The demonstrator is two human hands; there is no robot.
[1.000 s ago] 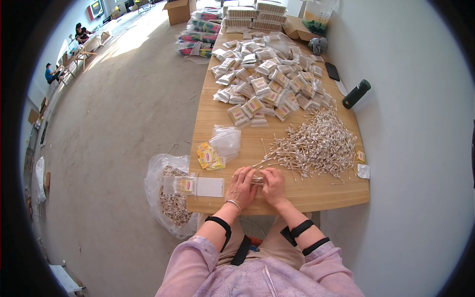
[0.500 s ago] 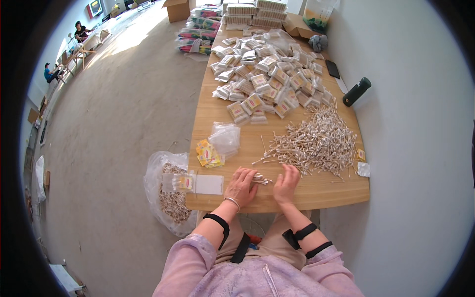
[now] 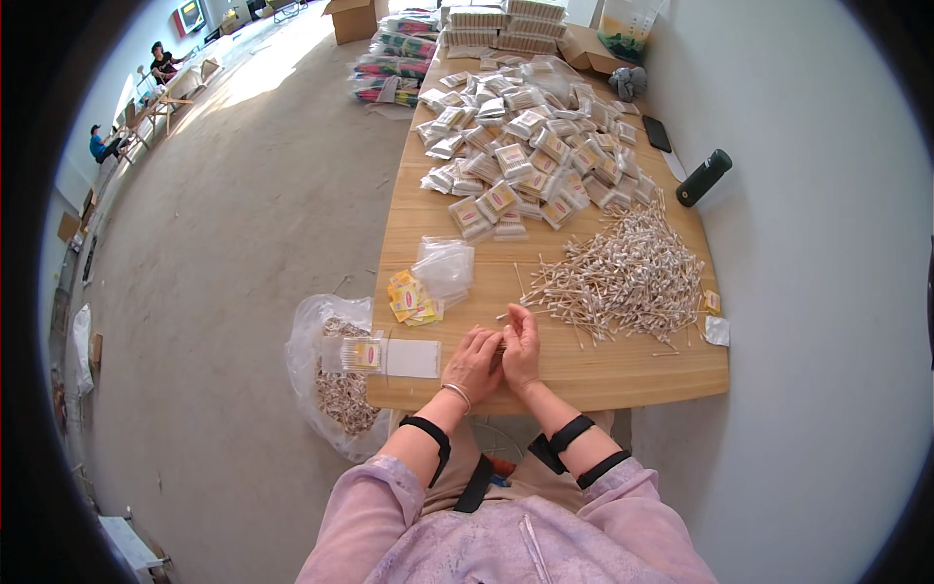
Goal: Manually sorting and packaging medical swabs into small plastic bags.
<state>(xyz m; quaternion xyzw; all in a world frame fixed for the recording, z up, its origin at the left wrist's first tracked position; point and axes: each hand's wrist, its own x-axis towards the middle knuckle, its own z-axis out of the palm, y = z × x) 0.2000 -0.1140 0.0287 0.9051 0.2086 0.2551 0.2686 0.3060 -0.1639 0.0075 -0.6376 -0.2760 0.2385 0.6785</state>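
My left hand (image 3: 473,359) is closed around a small bunch of cotton swabs on the table near its front edge. Most of that bunch is hidden between my hands. My right hand (image 3: 522,346) stands on edge against the right end of the bunch, fingers stretched and slightly curved. Beyond it spreads a large loose heap of cotton swabs (image 3: 623,282). Left of my left hand lies a white card (image 3: 413,358), beside a clear bag with swabs and a yellow label (image 3: 362,354) in it. Yellow printed cards (image 3: 413,298) and empty clear bags (image 3: 446,271) lie farther out.
Many filled swab packs (image 3: 525,146) are piled on the far half of the table. A dark bottle (image 3: 703,178) and a phone (image 3: 657,133) are along the right wall. A plastic sack of swabs (image 3: 341,389) stands at the table's left. Two people sit far left.
My right hand has moved left, from apart from the swabs to against their right end, covering them. My left hand has stayed around the bunch.
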